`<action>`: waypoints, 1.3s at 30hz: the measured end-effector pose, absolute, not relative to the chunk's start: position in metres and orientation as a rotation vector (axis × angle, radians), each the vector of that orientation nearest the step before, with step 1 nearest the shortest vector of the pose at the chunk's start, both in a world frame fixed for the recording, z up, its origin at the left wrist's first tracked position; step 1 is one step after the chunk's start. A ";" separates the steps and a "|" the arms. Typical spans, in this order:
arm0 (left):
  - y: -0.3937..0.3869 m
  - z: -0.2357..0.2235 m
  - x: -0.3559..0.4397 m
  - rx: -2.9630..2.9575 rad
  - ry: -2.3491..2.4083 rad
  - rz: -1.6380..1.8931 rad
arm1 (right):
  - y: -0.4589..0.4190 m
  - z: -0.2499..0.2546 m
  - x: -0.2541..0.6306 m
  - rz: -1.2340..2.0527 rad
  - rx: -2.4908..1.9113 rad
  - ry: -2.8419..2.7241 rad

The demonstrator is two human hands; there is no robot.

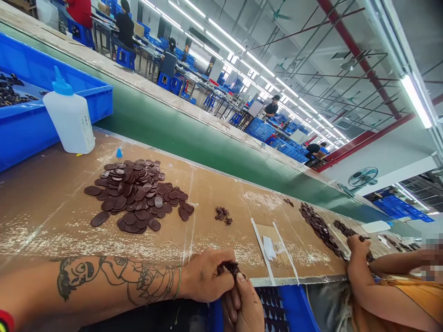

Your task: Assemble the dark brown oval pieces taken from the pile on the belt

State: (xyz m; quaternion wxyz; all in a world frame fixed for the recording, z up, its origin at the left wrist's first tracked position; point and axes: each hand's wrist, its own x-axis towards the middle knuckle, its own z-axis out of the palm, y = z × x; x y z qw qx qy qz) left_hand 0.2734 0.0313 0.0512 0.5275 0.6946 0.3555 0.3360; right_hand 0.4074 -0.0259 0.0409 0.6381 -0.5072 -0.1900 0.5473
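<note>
My left hand (pixel 207 275), on a tattooed forearm, is closed in a pinch on a small dark brown piece (pixel 231 267) at the near edge of the cardboard-covered bench (pixel 51 203). My right hand (pixel 244 304) comes up from below, its fingers curled against the same piece. A heap of dark brown oval discs (pixel 136 196) lies on the bench ahead of my left arm. A small cluster of dark bits (pixel 223 215) lies farther right.
A white glue bottle with a blue cap (pixel 70 115) stands by a blue crate (pixel 31 106). A green conveyor belt (pixel 207 138) runs behind the bench. A co-worker's hand (pixel 358 246) works at more discs (pixel 320 228) to my right. A blue bin (pixel 287 304) sits below.
</note>
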 end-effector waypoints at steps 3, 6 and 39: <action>0.031 0.051 0.274 1.662 0.847 0.809 | -0.027 0.042 0.408 1.267 -1.181 -0.474; 0.031 0.050 0.274 1.669 0.836 0.823 | -0.028 0.043 0.407 1.268 -1.161 -0.472; 0.028 0.062 0.265 1.767 0.456 0.965 | -0.039 0.060 0.408 1.021 -1.353 -0.589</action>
